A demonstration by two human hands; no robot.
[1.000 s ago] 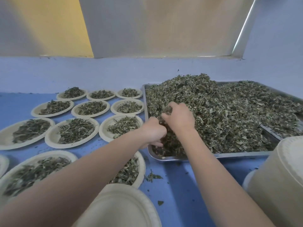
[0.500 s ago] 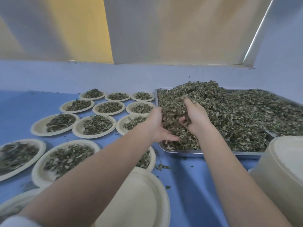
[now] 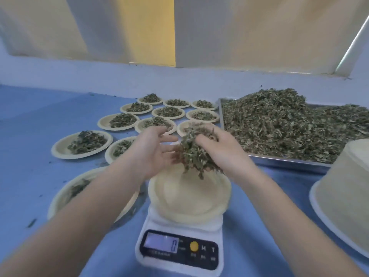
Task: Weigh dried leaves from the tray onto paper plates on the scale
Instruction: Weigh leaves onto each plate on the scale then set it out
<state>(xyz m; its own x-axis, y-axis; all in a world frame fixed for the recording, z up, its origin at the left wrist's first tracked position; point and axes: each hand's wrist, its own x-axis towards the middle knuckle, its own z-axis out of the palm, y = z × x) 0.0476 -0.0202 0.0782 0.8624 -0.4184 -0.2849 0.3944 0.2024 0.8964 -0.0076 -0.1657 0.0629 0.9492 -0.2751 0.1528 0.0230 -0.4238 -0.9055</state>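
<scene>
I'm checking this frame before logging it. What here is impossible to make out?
All in the head view:
- Small print beside the scale display: too small and blurred; only a 0 reads.
- Plate at near left: its contents are mostly covered by the left forearm.
- Stack of plates at right: cut off by the frame edge.
- Left hand: blurred, so its contact with the leaves is unclear.

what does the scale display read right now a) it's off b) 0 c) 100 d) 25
b: the scale display shows a single 0, and the plate on it is still bare, with the leaves held above it between the left hand and the right hand.
</scene>
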